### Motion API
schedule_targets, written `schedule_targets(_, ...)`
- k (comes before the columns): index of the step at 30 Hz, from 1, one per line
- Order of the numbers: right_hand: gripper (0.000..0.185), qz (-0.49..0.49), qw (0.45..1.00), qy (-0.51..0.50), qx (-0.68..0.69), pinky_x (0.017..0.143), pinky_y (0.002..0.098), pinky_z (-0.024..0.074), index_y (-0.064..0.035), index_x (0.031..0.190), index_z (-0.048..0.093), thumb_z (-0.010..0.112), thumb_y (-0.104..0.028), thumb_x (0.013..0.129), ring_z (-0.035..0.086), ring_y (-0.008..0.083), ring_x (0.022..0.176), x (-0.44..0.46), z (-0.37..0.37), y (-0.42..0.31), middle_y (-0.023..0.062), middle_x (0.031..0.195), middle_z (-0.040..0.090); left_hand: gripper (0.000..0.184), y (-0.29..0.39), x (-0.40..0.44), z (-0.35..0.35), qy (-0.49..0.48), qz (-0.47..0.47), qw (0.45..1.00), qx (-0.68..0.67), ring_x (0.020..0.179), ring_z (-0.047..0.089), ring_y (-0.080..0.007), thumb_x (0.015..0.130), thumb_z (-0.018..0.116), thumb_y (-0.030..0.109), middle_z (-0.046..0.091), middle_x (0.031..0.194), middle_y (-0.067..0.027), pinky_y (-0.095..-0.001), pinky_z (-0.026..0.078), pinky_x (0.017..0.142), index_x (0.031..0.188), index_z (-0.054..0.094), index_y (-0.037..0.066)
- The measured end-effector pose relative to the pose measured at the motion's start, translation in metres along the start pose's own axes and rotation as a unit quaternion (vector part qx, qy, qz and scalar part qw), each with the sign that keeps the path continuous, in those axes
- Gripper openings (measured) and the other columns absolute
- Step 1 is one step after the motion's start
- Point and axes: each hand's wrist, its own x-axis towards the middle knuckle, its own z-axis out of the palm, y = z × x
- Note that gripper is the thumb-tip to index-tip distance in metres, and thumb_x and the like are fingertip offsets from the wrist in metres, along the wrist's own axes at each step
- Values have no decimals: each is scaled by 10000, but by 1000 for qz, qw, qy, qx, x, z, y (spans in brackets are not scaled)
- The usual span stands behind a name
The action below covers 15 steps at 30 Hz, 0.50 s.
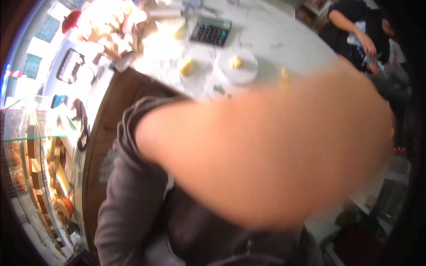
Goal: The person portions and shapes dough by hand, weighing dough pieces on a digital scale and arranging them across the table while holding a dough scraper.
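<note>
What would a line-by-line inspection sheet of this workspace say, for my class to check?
Surface: white, grey-veined counter; glare at one end.
Job's things: pale yellow lump on a round white disc; larger yellow lump beside the disc.
Clutter: black desk calculator nearby.
Hands: blurred bare left arm fills the centre; left hand's grip unreadable; right hand out of view.
Cables: nothing seen for certain.
Surroundings: glass display case; person in black clothing beyond the counter.

A shop, with a glass display case (37,142).
</note>
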Motion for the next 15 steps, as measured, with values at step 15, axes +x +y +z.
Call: schedule_targets(15,469,52,998,-11,22,909,287,356,-3,1252,392,593,-130,847,470,162,1034,3,-12,10,95,1144,503,307,-111,-253,98,-204,-646,729,-100,879,609,-278,775,581,250,642,933,-144,-344,478,775,1013,633,63)
